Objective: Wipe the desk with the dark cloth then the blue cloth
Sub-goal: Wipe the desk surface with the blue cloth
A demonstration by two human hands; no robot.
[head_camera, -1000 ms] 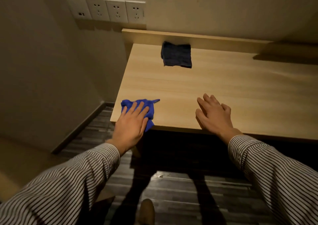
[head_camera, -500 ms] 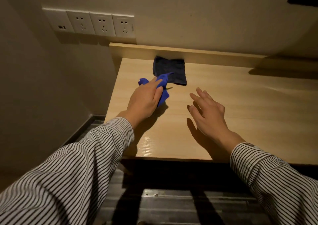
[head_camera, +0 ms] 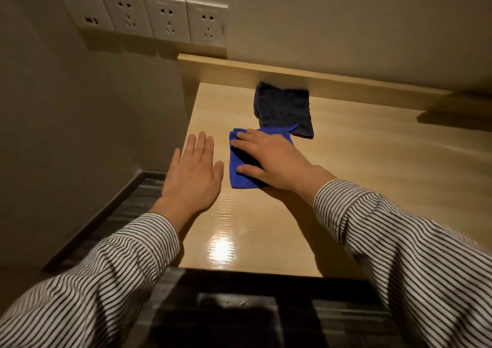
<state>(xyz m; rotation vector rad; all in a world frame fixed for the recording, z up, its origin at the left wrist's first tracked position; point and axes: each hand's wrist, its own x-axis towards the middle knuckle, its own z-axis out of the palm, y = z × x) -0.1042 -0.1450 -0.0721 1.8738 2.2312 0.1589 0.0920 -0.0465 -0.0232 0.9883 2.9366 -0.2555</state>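
The blue cloth (head_camera: 237,178) lies on the light wooden desk (head_camera: 372,177) near its left end. My right hand (head_camera: 271,158) presses down on the cloth, fingers and thumb spread over it. Its far corner touches the dark cloth (head_camera: 283,108), which lies folded against the desk's raised back ledge. My left hand (head_camera: 194,177) hovers open and flat over the desk's left edge, just left of the blue cloth and holding nothing.
A raised wooden ledge (head_camera: 346,84) runs along the back of the desk. A row of white wall sockets (head_camera: 159,20) sits above the left corner. Left of the desk a wall meets dark striped flooring (head_camera: 125,214). The desk's front edge is close to me.
My left hand carried the blue cloth from the front left edge toward the dark cloth, then let go. My right hand has come across and now lies on the blue cloth.
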